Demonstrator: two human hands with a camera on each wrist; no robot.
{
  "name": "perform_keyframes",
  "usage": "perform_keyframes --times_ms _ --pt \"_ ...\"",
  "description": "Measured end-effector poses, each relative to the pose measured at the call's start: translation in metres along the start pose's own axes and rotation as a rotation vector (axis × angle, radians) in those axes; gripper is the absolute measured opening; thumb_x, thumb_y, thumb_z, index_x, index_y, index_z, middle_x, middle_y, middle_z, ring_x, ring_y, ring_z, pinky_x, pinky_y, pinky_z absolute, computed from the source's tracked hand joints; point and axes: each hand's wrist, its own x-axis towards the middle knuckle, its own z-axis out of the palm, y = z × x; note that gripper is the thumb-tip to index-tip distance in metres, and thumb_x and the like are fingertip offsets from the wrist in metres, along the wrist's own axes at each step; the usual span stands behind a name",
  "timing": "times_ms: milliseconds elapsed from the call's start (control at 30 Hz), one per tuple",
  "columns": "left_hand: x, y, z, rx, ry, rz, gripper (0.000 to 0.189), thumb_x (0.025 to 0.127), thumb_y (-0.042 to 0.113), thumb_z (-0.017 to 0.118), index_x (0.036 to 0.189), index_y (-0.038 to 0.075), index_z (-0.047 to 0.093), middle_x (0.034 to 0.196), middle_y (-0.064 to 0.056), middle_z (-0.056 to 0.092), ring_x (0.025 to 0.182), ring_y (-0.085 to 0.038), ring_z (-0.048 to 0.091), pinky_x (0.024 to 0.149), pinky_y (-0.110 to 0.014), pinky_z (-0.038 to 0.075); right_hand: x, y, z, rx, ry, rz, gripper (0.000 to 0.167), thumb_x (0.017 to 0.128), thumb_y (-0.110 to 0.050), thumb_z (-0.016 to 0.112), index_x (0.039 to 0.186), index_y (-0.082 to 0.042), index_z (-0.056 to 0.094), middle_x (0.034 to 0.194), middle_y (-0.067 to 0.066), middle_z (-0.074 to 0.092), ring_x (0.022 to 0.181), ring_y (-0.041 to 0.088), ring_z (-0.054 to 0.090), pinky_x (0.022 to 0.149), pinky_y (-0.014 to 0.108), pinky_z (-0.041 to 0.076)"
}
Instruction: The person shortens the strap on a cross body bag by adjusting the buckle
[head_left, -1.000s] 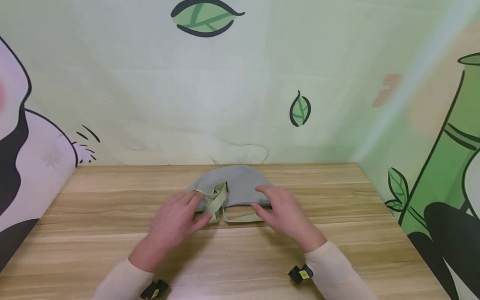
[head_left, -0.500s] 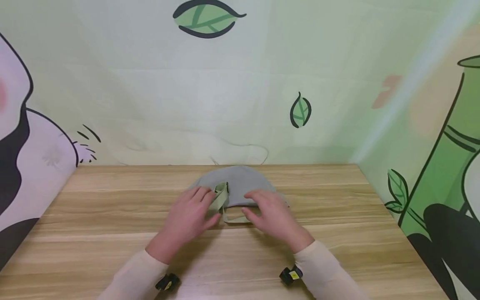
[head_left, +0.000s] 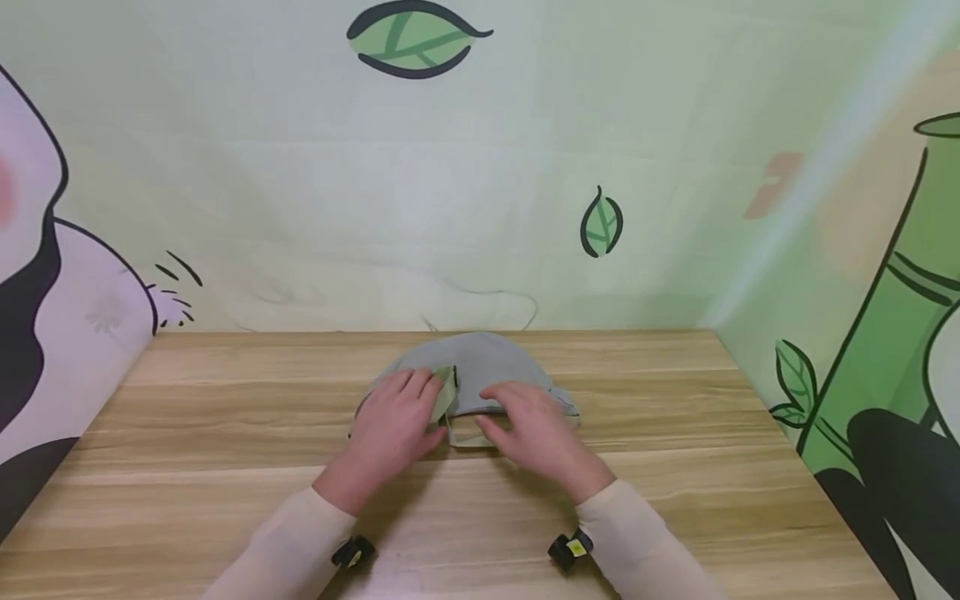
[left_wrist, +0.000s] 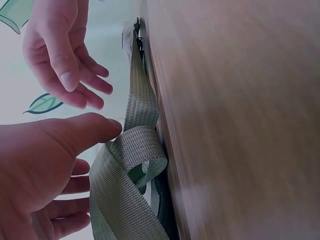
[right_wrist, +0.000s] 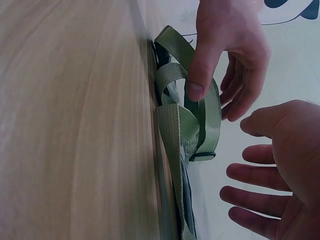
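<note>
Head view: grey, dome-shaped fabric article at twelve o'clock on the wood-grain table, likely light, floppy; best held by its green woven strap at seven. Left hand, right hand: fingers relaxed, unclenched.

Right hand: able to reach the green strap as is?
Looks like yes: the right hand is open, its fingers pointing toward the green strap, nothing visible between; left hand is close, though.

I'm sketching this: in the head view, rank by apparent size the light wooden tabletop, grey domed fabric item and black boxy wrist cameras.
Light wooden tabletop
Grey domed fabric item
Left black boxy wrist camera, right wrist camera: too alike to rank
</note>
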Motion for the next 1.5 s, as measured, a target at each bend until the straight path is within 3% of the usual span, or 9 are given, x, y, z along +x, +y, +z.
perform_keyframes --times_ms 300,700,933,1200,1500 --pt "0.005 0.004 0.005 0.022 -0.030 -0.022 0.068 0.081 0.038 0.096 0.129 -0.002 0.069 0.123 -0.014 0.073 0.116 -0.033 0.071 0.105 -0.045 0.059 0.005 0.000 0.008 0.039 -0.004 0.022 0.032 0.102 -0.024 0.075 0.127 -0.003 0.073 0.127 0.012 0.077 0.122 0.032 0.073 0.107 0.049 0.058" --pt "0.007 0.003 0.010 0.035 0.019 -0.011 0.044 0.084 0.018 0.092 0.118 0.000 0.072 0.107 -0.011 0.073 0.098 -0.029 0.072 0.089 -0.042 0.063 0.010 0.000 0.013 0.083 -0.020 0.051 0.031 0.102 -0.022 0.075 0.126 -0.002 0.073 0.125 0.013 0.077 0.121 0.032 0.073 0.105 0.048 0.059" --pt "0.009 0.001 0.001 -0.084 0.053 -0.043 0.050 0.084 0.013 0.092 0.126 -0.004 0.070 0.107 -0.013 0.073 0.092 -0.028 0.071 0.084 -0.042 0.064 0.009 0.002 0.012 0.089 -0.030 0.068 0.033 0.103 -0.023 0.075 0.128 -0.002 0.072 0.128 0.013 0.077 0.122 0.032 0.073 0.106 0.048 0.059" --pt "0.007 -0.003 -0.009 -0.218 0.146 -0.047 0.052 0.083 0.005 0.089 0.128 -0.009 0.068 0.099 -0.012 0.068 0.085 -0.027 0.066 0.081 -0.045 0.060 0.008 0.005 0.009 0.098 -0.022 0.064 0.033 0.102 -0.022 0.075 0.128 -0.001 0.072 0.127 0.014 0.077 0.122 0.032 0.073 0.106 0.048 0.059" --pt "0.006 -0.002 -0.020 -0.261 0.183 -0.109 0.046 0.083 0.009 0.090 0.120 -0.006 0.069 0.096 -0.014 0.069 0.082 -0.029 0.066 0.080 -0.047 0.060 0.008 0.003 0.003 0.120 -0.015 0.073 0.033 0.103 -0.020 0.074 0.129 0.000 0.072 0.128 0.015 0.076 0.122 0.032 0.073 0.106 0.049 0.059"
